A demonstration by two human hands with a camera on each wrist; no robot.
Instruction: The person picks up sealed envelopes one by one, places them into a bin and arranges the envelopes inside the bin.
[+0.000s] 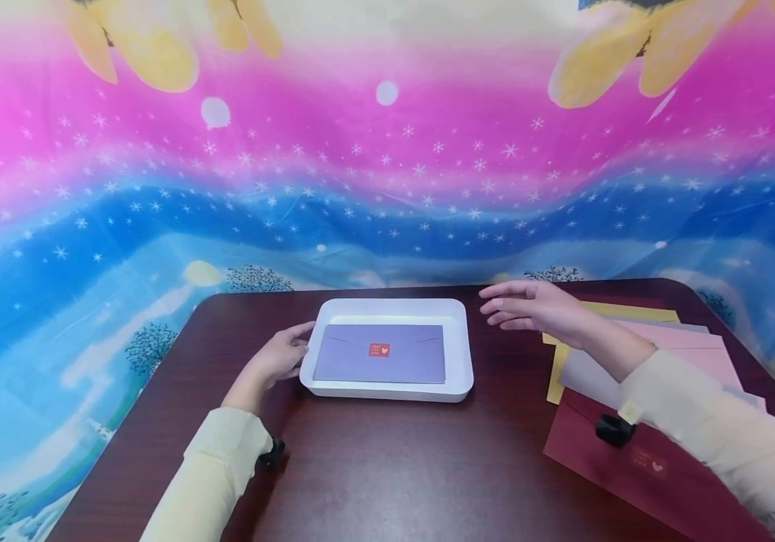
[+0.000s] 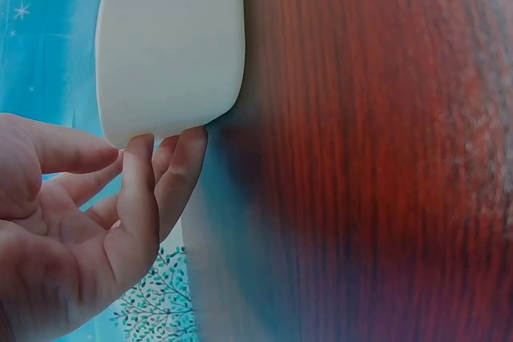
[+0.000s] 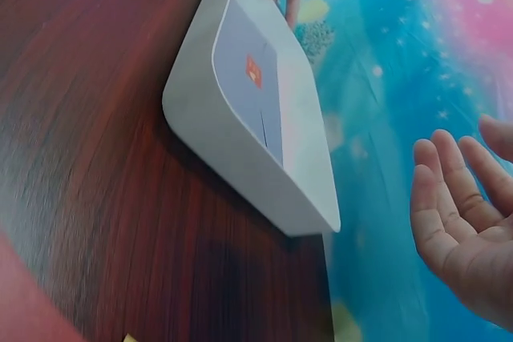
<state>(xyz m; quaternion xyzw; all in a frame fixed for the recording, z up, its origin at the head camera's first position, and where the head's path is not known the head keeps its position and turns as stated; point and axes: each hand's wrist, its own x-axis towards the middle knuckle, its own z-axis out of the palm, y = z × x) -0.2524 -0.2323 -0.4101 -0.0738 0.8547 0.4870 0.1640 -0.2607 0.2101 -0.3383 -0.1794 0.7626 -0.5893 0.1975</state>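
A white tray (image 1: 458,388) stands on the dark wooden table with a purple envelope (image 1: 379,369) lying flat in it, a red heart sticker at its middle. My left hand (image 1: 280,355) touches the tray's left end; in the left wrist view the fingertips of that hand (image 2: 104,214) rest against the tray wall (image 2: 172,46). Off the tray's right side, my right hand (image 1: 529,305) hovers with fingers extended and holds nothing. The right wrist view has this hand (image 3: 469,222) apart from the tray (image 3: 216,134), its fingers slightly bent.
On the table's right side lie overlapping envelopes: yellow (image 1: 556,373), grey (image 1: 587,376), pink (image 1: 706,354) and dark red (image 1: 584,436), partly under my right forearm. A patterned cloth (image 1: 387,165) hangs behind the table (image 1: 373,467).
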